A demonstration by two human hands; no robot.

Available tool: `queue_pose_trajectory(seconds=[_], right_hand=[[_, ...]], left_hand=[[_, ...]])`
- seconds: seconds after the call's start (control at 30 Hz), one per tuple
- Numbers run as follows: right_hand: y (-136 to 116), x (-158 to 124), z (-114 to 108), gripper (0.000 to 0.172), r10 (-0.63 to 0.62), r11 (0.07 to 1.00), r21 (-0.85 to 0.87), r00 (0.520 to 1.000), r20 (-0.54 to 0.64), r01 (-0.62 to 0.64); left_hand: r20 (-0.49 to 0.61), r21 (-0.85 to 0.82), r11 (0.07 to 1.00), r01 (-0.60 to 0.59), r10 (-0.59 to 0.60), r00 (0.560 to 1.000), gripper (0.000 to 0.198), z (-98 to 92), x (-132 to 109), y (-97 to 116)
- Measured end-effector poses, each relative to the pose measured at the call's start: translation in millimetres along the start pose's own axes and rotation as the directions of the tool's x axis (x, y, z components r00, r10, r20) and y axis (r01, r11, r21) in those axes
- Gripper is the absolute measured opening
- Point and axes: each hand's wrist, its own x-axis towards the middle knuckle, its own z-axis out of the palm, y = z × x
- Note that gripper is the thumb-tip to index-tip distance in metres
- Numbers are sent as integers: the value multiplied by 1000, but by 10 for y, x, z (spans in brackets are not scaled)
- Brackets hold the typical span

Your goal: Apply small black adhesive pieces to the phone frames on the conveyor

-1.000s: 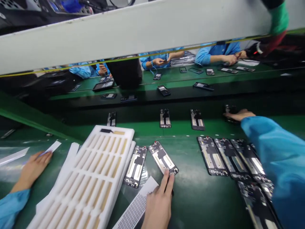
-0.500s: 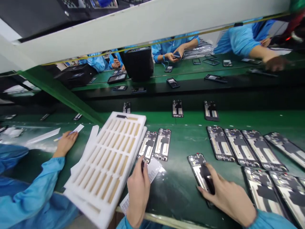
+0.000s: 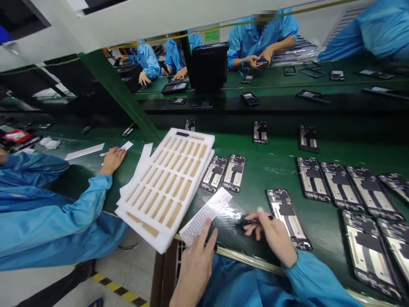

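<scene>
My left hand (image 3: 198, 262) is at the table's front edge. Its fingers reach out over the lower end of a white sheet with rows of small dark marks (image 3: 207, 212); the thumb is hidden. My right hand (image 3: 275, 234) pinches a thin black tool (image 3: 251, 221), blurred, its tip pointing left over a clear, shiny film (image 3: 230, 214). Just right of this hand lies an opened phone (image 3: 289, 217) with its inside facing up, partly covered by the wrist. Two more opened phones (image 3: 234, 172) lie beyond the sheet.
White foam trays (image 3: 209, 138) with slots are stacked at left, overhanging the front edge. Several opened phones (image 3: 340, 185) lie in rows at right. A co-worker's arm (image 3: 100, 187) rests on the table further left. A green post (image 3: 123, 91) and a shelf (image 3: 243, 111) stand behind.
My right hand has let go of the phone and moved left, now with the black tool. My left hand has moved nearer the front edge, its fingers straighter. The view has shifted.
</scene>
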Motion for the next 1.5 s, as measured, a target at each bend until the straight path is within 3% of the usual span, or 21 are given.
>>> queue_pose_trajectory(seconds=[0.17, 0.33, 0.43, 0.53, 0.57, 0.6, 0.67, 0.73, 0.77, 0.83, 0.97, 1.3, 1.5], right_hand=[[195, -96, 188, 44, -127, 978, -159, 989, 79, 138], [262, -100, 236, 40, -209, 933, -274, 972, 111, 232], [239, -80, 272, 43, -187, 952, -223, 975, 119, 210], [97, -128, 267, 43, -144, 986, -72, 987, 76, 149], [29, -164, 256, 42, -141, 990, -21, 989, 51, 142], [-42, -205, 242, 40, -147, 989, 22, 989, 26, 146], [-170, -289, 218, 34, -170, 982, 82, 985, -4, 170], [-256, -352, 209, 31, -192, 975, 114, 981, 0, 191], [-280, -371, 211, 30, -198, 973, 122, 980, 8, 195], [-298, -382, 221, 30, -199, 972, 126, 980, 6, 197], [-297, -363, 235, 30, -179, 972, 155, 984, -17, 179], [-281, -387, 167, 30, -167, 975, 135, 983, -79, 177], [-206, -397, 119, 29, -177, 978, 105, 983, -56, 182]], left_hand=[[135, 141, 988, -71, 51, 990, 72, 70, -27, 102], [160, 146, 987, -62, 38, 986, 73, 92, 9, 111], [153, 43, 999, -28, 21, 988, 67, 102, 43, 88], [60, -320, 940, 122, -108, 992, 50, 56, 117, 107], [47, -513, 835, 200, -206, 978, 40, 25, 154, 132], [80, -703, 656, 276, -313, 946, 30, -11, 196, 167], [274, -922, 133, 363, -437, 857, 34, -91, 286, 257], [451, -883, -322, 342, -379, 808, 47, -169, 369, 349], [487, -830, -463, 312, -326, 811, 49, -203, 404, 387], [491, -750, -608, 260, -248, 835, 46, -260, 454, 440], [467, -705, -670, 231, -194, 863, 39, -323, 492, 476], [463, -745, -618, 251, -207, 862, 38, -338, 551, 547], [469, -755, -602, 259, -219, 856, 37, -348, 568, 577]])
